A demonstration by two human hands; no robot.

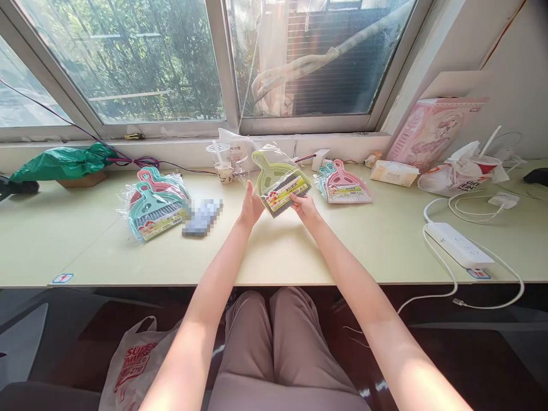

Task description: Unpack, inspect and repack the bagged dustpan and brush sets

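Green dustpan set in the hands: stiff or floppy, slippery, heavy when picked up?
The green dustpan set is probably stiff: its pan looks like moulded plastic. The clear wrapper may slip under a grip, since it looks glossy and baggy. Likely light, as the pan looks thin-walled.

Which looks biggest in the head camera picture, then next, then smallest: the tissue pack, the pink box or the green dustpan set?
1. Pink box
2. Green dustpan set
3. Tissue pack, clearly smallest

Plain mauve-brown trousers [252, 342], lightly creased; bare forearms [220, 260], bare fingers [301, 204].
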